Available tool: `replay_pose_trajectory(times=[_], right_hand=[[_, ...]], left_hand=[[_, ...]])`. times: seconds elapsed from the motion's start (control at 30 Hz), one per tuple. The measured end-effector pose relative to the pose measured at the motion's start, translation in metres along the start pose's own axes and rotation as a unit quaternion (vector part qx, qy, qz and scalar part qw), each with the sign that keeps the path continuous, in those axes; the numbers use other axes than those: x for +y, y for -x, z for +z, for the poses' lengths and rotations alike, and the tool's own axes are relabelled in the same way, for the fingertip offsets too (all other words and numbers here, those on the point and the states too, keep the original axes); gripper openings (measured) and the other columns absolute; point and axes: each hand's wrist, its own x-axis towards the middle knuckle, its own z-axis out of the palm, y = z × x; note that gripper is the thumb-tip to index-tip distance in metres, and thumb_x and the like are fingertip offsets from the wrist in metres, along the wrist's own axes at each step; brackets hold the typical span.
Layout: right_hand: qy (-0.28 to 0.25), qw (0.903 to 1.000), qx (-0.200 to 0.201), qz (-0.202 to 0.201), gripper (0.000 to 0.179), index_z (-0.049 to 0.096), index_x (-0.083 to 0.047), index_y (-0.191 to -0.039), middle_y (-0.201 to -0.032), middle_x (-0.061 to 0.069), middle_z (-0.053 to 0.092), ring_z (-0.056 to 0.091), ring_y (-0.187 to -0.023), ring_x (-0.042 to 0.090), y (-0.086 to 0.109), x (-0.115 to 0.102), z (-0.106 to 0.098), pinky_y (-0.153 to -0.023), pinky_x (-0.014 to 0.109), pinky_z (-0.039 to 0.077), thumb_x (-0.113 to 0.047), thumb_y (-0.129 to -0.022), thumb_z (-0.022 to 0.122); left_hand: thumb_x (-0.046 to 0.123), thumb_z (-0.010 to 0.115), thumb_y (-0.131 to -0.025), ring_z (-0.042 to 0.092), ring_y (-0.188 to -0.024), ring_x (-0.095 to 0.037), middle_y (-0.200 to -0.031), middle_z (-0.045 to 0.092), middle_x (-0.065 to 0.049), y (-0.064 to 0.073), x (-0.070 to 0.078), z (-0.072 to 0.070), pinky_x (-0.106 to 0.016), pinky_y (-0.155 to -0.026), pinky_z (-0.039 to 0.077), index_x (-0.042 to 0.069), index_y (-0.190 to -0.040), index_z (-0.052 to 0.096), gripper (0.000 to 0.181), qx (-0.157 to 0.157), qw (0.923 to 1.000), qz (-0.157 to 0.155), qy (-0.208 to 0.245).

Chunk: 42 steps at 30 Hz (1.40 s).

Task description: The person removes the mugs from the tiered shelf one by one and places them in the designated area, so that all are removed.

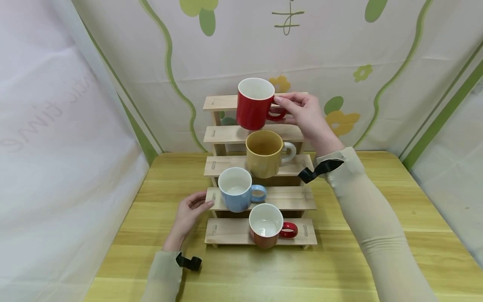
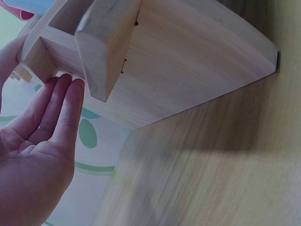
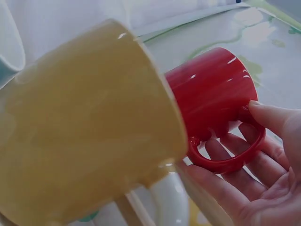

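Note:
My right hand holds a red mug with a white inside by its handle, thumb at the handle's top. The mug is upright before the upper boards of a stepped wooden rack; whether its base touches a board I cannot tell. In the right wrist view, fingers show behind the handle. My left hand grips the left end of the second board from the bottom, thumb above and fingers beneath. A light-blue mug stands on that board, close to the thumb.
On the middle board is a yellow mug with a white handle. The lowest board bears a white-lined mug with a red handle. The rack stands on a wooden table, before a patterned cloth.

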Motion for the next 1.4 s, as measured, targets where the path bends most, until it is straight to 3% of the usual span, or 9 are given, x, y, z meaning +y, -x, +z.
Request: replay_pose_trajectory(times=[0.23,1.2,1.4], right_hand=[[-0.044,0.9988,0.022,-0.004,0.031,0.071,0.003,-0.112,-0.113,0.018,0.072,0.072,-0.099,0.033,0.005,-0.013,-0.012,-0.082,0.041,0.059,-0.018,-0.091,0.079],[-0.095,0.9911,0.081,-0.047,0.033,0.071,0.01,-0.111,-0.108,0.019,0.073,0.072,-0.094,0.03,0.042,-0.023,-0.081,-0.077,0.044,0.057,-0.009,-0.087,0.081],[-0.1,0.9901,0.092,-0.038,0.036,0.07,0.01,-0.115,-0.111,0.018,0.071,0.071,-0.098,0.029,0.055,-0.024,-0.099,-0.079,0.043,0.055,-0.01,-0.087,0.081]], left_hand=[[0.01,0.078,-0.092,0.062,-0.112,-0.024,-0.127,0.063,-0.017,0.0,0.0,0.001,-0.027,-0.091,0.055,-0.004,-0.13,0.064,0.043,0.002,1.0,0.0,0.001],[0.011,0.079,-0.091,0.062,-0.113,-0.025,-0.128,0.063,-0.017,0.0,0.003,0.0,-0.027,-0.09,0.055,-0.002,-0.131,0.063,0.045,0.008,0.9999,-0.011,-0.006],[0.013,0.079,-0.091,0.061,-0.115,-0.026,-0.128,0.063,-0.017,0.001,0.003,0.0,-0.028,-0.091,0.055,-0.001,-0.132,0.063,0.046,0.006,0.9998,-0.016,-0.008]])
